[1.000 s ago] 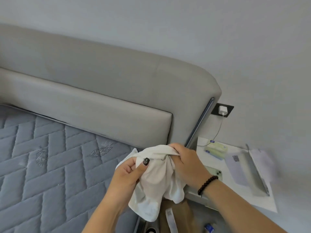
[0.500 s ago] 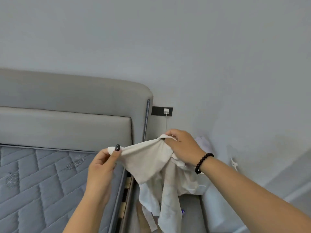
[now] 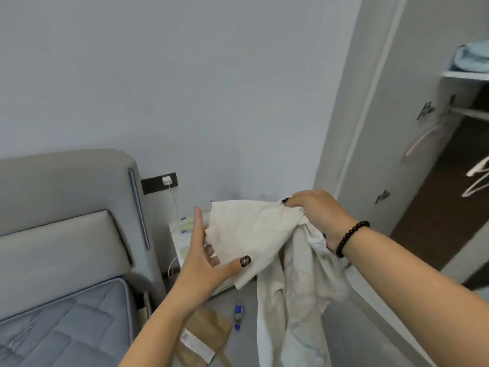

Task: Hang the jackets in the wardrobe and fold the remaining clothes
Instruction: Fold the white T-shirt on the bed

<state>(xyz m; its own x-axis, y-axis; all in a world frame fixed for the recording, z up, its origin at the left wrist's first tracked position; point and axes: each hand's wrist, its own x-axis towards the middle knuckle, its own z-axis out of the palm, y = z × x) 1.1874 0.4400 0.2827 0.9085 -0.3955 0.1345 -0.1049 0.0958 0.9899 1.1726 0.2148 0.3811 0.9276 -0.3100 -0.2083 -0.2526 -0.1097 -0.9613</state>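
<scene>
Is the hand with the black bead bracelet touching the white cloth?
Touching. The head view shows the right hand gripping a bunched corner of the crumpled white cloth garment, fingers curled around it.

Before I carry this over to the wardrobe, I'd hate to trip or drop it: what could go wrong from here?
1. The white garment hangs low toward the floor; it could drag or catch underfoot.
2. The small blue bottle and brown paper bag lie on the floor nearby, likely trip hazards.
3. The left hand holds only an edge between thumb and fingers, so it may slip; the right hand grips a bunch.
</scene>
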